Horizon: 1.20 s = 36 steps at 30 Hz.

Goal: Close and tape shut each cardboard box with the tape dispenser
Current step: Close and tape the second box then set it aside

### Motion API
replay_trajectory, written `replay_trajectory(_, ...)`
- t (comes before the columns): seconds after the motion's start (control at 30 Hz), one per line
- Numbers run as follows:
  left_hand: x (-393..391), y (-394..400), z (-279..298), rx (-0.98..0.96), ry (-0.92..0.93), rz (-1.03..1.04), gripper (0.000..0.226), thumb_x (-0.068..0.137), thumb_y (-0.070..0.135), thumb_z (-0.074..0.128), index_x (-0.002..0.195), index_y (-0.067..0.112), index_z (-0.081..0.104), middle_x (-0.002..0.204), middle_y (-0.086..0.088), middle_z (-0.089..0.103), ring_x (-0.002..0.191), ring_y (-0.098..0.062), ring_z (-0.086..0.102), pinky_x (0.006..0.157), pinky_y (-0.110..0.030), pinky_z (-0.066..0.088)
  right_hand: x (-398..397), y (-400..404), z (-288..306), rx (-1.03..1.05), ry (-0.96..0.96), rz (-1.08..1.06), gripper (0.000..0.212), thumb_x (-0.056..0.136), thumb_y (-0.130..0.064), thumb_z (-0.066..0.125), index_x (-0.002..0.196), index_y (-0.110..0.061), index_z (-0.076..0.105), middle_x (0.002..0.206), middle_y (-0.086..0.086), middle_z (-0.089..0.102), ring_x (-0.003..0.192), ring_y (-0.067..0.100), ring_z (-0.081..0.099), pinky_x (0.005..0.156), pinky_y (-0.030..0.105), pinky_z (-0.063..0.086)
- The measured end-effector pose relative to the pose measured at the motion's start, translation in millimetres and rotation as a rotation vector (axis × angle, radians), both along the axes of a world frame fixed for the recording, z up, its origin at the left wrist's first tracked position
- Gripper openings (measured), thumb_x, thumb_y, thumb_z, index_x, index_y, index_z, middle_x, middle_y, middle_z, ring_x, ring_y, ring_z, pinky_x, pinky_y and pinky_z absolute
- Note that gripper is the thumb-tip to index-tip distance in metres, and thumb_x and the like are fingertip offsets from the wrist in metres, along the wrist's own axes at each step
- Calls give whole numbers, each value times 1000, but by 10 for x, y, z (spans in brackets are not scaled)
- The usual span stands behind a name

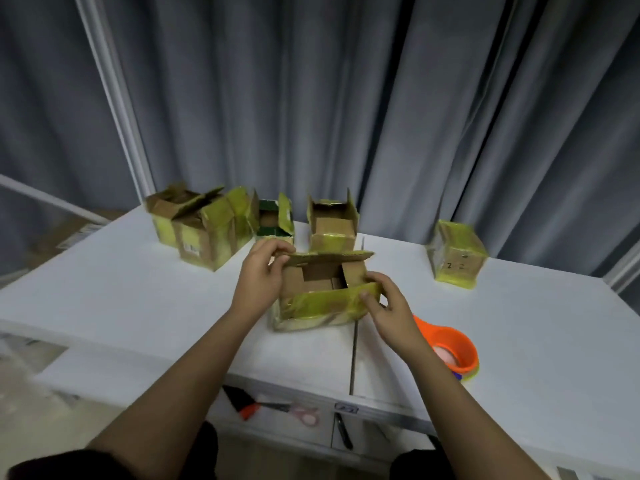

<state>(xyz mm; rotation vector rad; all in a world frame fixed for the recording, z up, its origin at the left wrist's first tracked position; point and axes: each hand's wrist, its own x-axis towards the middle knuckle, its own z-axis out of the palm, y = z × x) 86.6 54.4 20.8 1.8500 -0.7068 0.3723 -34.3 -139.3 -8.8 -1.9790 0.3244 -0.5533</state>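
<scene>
Near the table's [138,306] front edge, the box [322,299] is steadied for closing: its far flap is pinched by the left hand [258,275], its near flap by the right hand [388,303]. The dispenser [450,348] lies beside it, within reach.

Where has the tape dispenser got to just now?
The orange tape dispenser lies on the white table, lower right in the head view, just behind the right hand.
</scene>
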Motion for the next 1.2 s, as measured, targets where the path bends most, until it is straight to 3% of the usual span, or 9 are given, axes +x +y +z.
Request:
replay_trajectory(0.13, 18, 235, -131, -91, 208, -31, 26, 92, 3, 55, 88, 27, 63, 98, 9, 62, 96, -2, 56, 86, -15, 41, -63, 283, -207, -40, -55, -15, 17, 91, -17, 63, 93, -34, 59, 105, -11, 58, 99, -1, 53, 75, 28, 46)
replay_trajectory(0.3, -46, 288, -187, -71, 378, -116, 29, 101, 30, 39, 118, 28, 63, 120, 16, 59, 114, 2, 49, 97, -12, 33, 17, 407, -287, -119, -84, -111, 24, 88, -27, 67, 91, -47, 55, 99, -14, 56, 100, 16, 52, 80, 38, 48)
replay_trajectory(0.37, -37, 242, -235, 82, 310, -82, 32, 100, 37, 41, 126, 31, 57, 127, 19, 50, 127, -1, 40, 116, -27, 16, 88, 381, -239, -136, -17, -109, 21, 85, -36, 68, 99, -44, 54, 96, -14, 53, 97, 17, 52, 82, 44, 49)
replay_trajectory(0.5, 28, 172, -333, 516, -19, -68, 56, 91, 56, 31, 140, 31, 43, 146, 15, 38, 143, -5, 19, 117, -40, -13, 108, 305, -146, -318, 83, -149, 62, 81, -46, 70, 134, -36, 39, 117, -8, 43, 108, 14, 45, 87, 34, 46)
replay_trajectory(0.63, 35, 111, -413, 575, -102, -37, 50, 93, 51, 35, 135, 26, 48, 134, 8, 52, 130, -13, 37, 116, -42, 3, 174, 326, -160, -620, -11, -29, 60, 89, -53, 48, 145, -35, 33, 147, -6, 33, 134, 14, 24, 108, 32, 24)
replay_trajectory(0.8, 59, 156, -494, 686, -169, -69, 56, 83, 65, 35, 112, 27, 64, 112, 9, 62, 108, -17, 52, 113, -51, 15, 289, 391, -357, -473, -20, 0, 35, 97, -32, 54, 130, -22, 54, 123, -3, 57, 112, 9, 37, 93, 23, 30)
replay_trajectory(0.9, 43, 152, -615, 664, -280, -75, 36, 84, 46, 52, 96, 17, 69, 95, -1, 66, 80, -28, 58, 79, -38, 45, 336, 361, -457, -370, 34, -37, 23, 91, -33, 62, 112, -24, 63, 107, -12, 55, 103, 9, 34, 88, 28, 33)
replay_trajectory(1.03, -60, 57, -688, 649, -362, 46, 12, 75, 17, 75, 79, 11, 66, 80, -4, 61, 68, -27, 56, 53, -25, 32, 387, 389, -515, -326, 83, -57, 7, 89, -31, 64, 96, -29, 66, 101, -17, 50, 101, 8, 32, 93, 36, 35)
replay_trajectory(1.2, -204, -84, -587, 847, -489, 193, 14, 58, 4, 53, 66, 9, 64, 61, -6, 55, 54, -28, 54, 62, -35, 52, 403, 380, -436, -325, 122, -34, 1, 90, -34, 63, 90, -33, 64, 103, -16, 52, 104, 10, 34, 96, 38, 34)
